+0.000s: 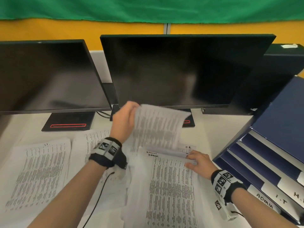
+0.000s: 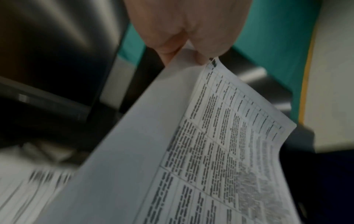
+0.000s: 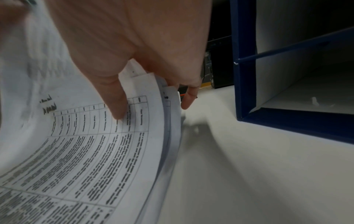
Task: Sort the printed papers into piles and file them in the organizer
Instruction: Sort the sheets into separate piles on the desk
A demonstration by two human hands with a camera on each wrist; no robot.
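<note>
My left hand (image 1: 136, 108) pinches the top corner of one printed sheet (image 1: 158, 127) and holds it up above the desk in front of the monitors; the left wrist view shows the pinching fingers (image 2: 166, 50) on the sheet (image 2: 210, 151). Flat on the top right corner of the near paper stack (image 1: 171, 186) lies my right hand (image 1: 191, 160). In the right wrist view one finger (image 3: 116, 106) presses the top page (image 3: 86, 151) while others lie at the stack's edge. The blue organizer (image 1: 263, 153) stands at the right, with tabs reading ADMIN, I.T and H.
Two more paper piles lie on the white desk: one at the left (image 1: 37, 171) and one in the middle (image 1: 95, 142). Two dark monitors (image 1: 46, 76) (image 1: 181, 69) stand behind on their bases. A black wrist cable (image 1: 98, 198) runs along my left forearm.
</note>
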